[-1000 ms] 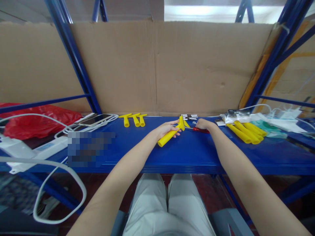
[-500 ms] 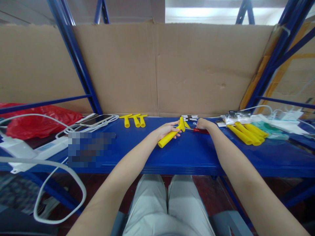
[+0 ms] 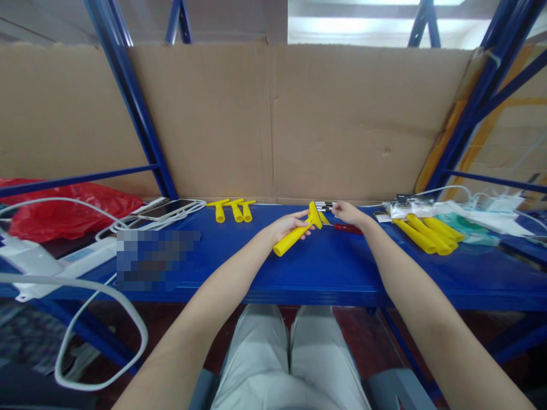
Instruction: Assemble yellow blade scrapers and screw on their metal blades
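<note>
Yellow T-headed piece point(image 3: 287, 244), head view: clasped in left grip point(image 3: 285, 227), over middle of desk point(image 3: 307, 273). Right grip point(image 3: 347, 211) beside black-and-white strips point(image 3: 325, 205), partly hiding them; whether holding anything, cannot tell. Red handle point(image 3: 347, 228) near right wrist point(image 3: 363, 219). Leftward: three similar pieces point(image 3: 237, 212), white cables point(image 3: 183, 212). Rightward: yellow tubes point(image 3: 421, 234). Cardboard point(image 3: 273, 125) behind.

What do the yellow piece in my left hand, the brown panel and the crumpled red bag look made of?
Yellow piece in the left hand: probably moulded plastic, smooth and evenly coloured.
Brown panel: cardboard, matte, judging by its vertical crease and uneven top edge.
Red bag: likely thin plastic film, glossy, since it crumples and catches highlights.
</note>
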`<state>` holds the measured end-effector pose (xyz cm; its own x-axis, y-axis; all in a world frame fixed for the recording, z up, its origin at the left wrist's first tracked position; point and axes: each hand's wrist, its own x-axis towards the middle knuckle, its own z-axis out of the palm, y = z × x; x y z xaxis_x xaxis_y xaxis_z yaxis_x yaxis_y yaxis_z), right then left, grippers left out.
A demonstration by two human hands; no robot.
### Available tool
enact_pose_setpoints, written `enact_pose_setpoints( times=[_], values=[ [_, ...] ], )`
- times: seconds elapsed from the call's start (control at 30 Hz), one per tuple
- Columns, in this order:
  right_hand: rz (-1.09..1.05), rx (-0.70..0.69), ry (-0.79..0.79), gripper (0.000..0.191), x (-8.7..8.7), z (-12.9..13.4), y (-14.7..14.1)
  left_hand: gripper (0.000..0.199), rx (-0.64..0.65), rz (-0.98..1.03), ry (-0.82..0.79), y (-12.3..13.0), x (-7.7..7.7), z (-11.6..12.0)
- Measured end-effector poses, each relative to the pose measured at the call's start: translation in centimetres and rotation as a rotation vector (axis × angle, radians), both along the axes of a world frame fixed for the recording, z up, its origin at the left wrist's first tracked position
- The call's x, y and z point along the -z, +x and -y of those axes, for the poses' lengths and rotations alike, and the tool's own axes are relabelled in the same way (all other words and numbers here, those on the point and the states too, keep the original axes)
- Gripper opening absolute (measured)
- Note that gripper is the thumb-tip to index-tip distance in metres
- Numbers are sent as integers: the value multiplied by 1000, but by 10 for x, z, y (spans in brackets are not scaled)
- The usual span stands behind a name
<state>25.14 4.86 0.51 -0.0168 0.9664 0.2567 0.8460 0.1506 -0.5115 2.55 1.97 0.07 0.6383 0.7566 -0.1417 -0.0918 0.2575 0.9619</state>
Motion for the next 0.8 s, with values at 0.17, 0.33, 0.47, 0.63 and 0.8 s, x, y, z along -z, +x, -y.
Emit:
enact_pose_setpoints(
  times=[0.17,0.33,0.47,0.63,0.8],
  values=[
    [-511,-246,177,14,-5,8,-26,75,12,76,-17,-2,-1,-4],
    [-703,-422,227,33,-2,13,-48,73,26,187,12,-3,-3,-3],
    [-732,-440,265,41,-2,18,-53,72,16,237,21,-3,-5,2],
    [-718,-464,267,43,-5,23,-54,72,34,272,43,-1,-4,5],
    [-686,-420,309,39,-4,21,-55,72,52,283,51,-2,-2,2]
  ],
)
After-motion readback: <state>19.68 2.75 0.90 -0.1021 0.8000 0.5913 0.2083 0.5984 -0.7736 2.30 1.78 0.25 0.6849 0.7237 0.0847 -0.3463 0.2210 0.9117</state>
